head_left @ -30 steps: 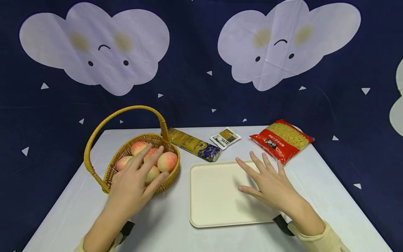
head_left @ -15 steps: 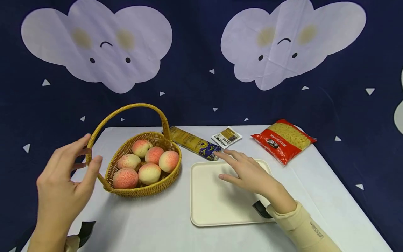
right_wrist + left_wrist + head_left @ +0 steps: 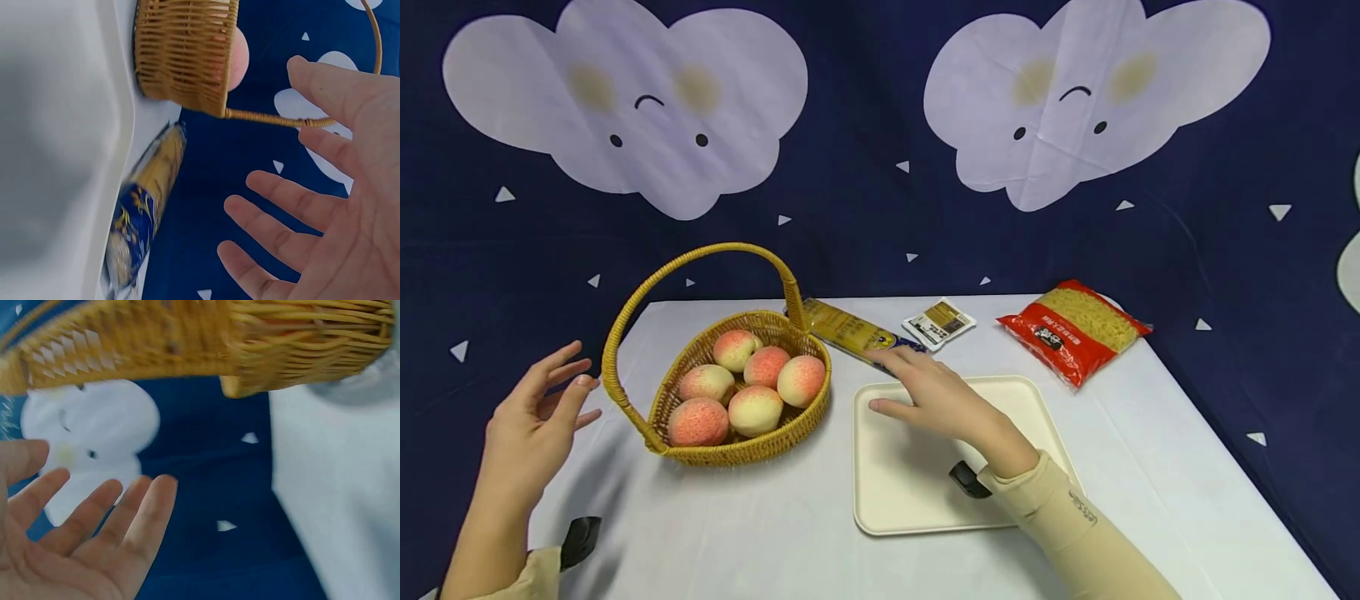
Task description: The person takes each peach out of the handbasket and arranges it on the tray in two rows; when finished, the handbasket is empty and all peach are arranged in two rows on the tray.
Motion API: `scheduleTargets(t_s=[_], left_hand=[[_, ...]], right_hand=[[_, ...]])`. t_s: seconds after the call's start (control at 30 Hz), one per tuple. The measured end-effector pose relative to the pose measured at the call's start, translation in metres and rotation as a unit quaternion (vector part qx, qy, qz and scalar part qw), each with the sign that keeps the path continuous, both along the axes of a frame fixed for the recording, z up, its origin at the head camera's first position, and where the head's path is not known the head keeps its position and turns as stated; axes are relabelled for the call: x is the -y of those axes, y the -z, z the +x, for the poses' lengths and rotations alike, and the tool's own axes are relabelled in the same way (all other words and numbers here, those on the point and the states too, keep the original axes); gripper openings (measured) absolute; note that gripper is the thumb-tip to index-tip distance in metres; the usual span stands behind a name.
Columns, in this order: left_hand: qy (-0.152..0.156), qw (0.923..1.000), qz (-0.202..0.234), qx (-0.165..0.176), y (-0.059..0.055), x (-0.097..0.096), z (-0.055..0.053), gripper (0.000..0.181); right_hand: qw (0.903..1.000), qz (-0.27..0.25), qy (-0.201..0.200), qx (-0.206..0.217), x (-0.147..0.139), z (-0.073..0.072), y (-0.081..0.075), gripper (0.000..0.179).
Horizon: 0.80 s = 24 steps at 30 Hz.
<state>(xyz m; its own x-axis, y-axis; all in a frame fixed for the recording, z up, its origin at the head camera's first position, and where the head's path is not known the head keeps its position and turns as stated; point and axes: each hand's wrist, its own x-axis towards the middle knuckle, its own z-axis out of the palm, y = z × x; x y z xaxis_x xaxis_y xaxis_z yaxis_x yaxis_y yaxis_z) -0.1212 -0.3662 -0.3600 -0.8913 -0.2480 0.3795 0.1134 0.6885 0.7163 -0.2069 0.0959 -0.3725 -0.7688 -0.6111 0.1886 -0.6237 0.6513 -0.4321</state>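
A wicker basket (image 3: 741, 454) with a tall arched handle (image 3: 700, 257) holds several peaches (image 3: 756, 412) on the left of the table. Just left of the handle hovers my left hand (image 3: 529, 433), its fingers loosely bent and nothing in them; the left wrist view shows the palm apart from the wicker. My right hand (image 3: 936, 396) is above a cream tray (image 3: 895, 517), fingers stretched toward the basket and holding nothing. In the head view it partly covers the tray and the end of a long yellow-and-blue pasta packet (image 3: 850, 329).
Behind the tray lies a small white-and-brown packet (image 3: 939, 323). A red bag of short pasta (image 3: 1075, 332) rests at the back right. The white tabletop (image 3: 760, 533) ends at a dark blue cloth backdrop (image 3: 850, 225) with clouds.
My left hand has moved from above the peaches to the left, outside the basket handle. My right hand has shifted left across the tray toward the basket.
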Motion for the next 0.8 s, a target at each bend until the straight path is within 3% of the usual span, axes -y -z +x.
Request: scheduleTargets(t_s=[0.1, 0.23, 0.47, 0.6, 0.8], left_hand=[[0.070, 0.9935, 0.072, 0.053, 0.016, 0.016, -0.012, 0.056], [0.154, 0.9659, 0.160, 0.134, 0.031, 0.034, -0.029, 0.056], [0.235, 0.9288, 0.176, 0.226, 0.048, 0.048, -0.054, 0.059], [0.253, 0.9141, 0.197, 0.248, 0.056, 0.047, -0.061, 0.060], [0.273, 0.8970, 0.261, 0.229, 0.067, 0.043, -0.062, 0.054]], right_hand=[[0.9998, -0.014, -0.013, 0.009, 0.011, -0.004, 0.000, 0.067], [0.9993, -0.022, -0.017, 0.024, 0.024, -0.009, 0.001, 0.066], [0.9984, -0.030, -0.028, 0.040, 0.046, -0.015, 0.003, 0.066], [0.9977, -0.040, -0.034, 0.042, 0.059, -0.019, 0.002, 0.063], [0.9969, -0.054, -0.039, 0.043, 0.077, -0.025, 0.000, 0.063]])
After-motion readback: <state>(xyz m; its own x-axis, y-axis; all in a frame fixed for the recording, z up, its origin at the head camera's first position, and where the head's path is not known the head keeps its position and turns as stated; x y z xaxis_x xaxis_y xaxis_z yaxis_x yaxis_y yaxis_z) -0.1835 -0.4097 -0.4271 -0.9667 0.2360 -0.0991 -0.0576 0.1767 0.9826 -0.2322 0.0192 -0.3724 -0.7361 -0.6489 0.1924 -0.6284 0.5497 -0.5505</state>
